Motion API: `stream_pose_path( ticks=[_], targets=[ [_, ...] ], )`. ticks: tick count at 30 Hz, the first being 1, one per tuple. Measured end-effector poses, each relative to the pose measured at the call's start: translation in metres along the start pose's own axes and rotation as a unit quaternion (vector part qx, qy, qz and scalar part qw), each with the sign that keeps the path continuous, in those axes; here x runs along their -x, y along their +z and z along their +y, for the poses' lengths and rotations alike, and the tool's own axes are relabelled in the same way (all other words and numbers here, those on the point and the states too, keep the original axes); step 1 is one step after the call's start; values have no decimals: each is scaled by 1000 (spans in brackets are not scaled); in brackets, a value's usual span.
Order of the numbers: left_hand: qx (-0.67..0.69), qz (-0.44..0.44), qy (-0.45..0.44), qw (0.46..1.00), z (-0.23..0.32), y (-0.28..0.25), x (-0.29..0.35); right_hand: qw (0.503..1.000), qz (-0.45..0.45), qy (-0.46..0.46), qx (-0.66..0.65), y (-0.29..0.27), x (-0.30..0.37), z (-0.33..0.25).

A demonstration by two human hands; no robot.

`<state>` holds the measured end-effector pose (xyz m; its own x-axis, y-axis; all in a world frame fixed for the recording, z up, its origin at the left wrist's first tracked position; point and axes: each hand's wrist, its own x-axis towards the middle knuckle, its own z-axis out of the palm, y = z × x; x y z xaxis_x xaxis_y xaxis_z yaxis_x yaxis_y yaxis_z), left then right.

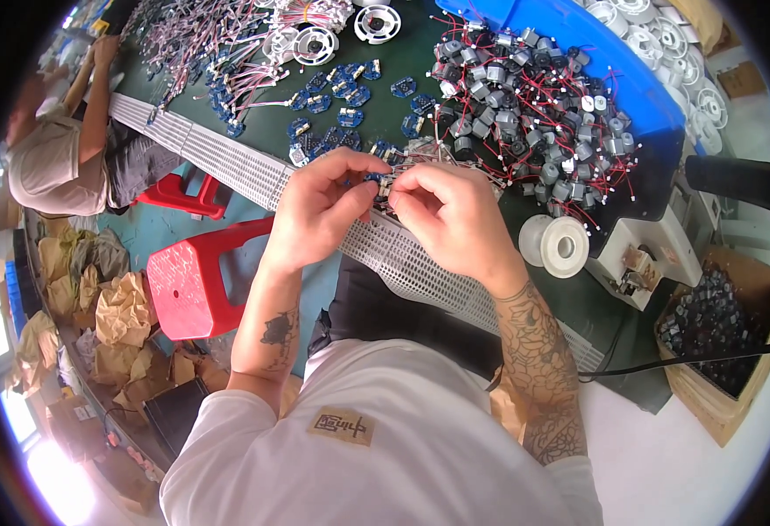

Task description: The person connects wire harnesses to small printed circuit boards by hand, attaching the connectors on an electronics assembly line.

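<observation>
- Clock's centered on the middle of the frame. Biggest thing is the dark green worktop [409, 58], running from about 11 o'clock round to 4, with a pale perforated strip [411, 263] along the near edge.
- Pile of little motors [525, 123] with red leads around 1 to 2 o'clock, up against a blue bin [569, 31]. Pretty big heap tbh.
- Tangle of wire leads [201, 48] out toward 11 o'clock.
- Left forearm [267, 342] comes up from about 8 o'clock, elbow bent, angled inward. Right forearm [538, 377], heavily tattooed, comes from 4 o'clock, leaning in the opposite way, so the two make a sort of tent.
- Left hand [322, 206] is just off center at 11 o'clock, back turned mostly outward, index finger arched over the top and thumb reaching in below it.
- Right hand [455, 215] sits near center at 1 to 2 o'clock, back facing up, knuckles bent, index and thumb hooked in toward the left.
- White spool [563, 245] at 3 o'clock, below the motors and right of the right hand.
- Loose blue circuit boards [350, 117] near 12, just beyond the hands.
- Tiniest last: the small part [384, 186] at 12 o'clock, between the two hands over the worktop's near edge. Thumb and index fingers [359, 161] on both sides look pinched in on it, tips nearly meeting. Too small and covered up to tell what it is, sorry.
</observation>
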<state>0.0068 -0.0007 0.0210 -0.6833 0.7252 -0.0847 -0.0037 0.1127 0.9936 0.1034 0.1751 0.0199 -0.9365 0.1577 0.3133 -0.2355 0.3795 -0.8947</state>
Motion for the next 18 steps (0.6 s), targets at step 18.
stream_pose_path(
  ticks=[18],
  targets=[
    [28,22,-51,998,2,-2,3,999,2,-43,34,1,1,0]
  ],
)
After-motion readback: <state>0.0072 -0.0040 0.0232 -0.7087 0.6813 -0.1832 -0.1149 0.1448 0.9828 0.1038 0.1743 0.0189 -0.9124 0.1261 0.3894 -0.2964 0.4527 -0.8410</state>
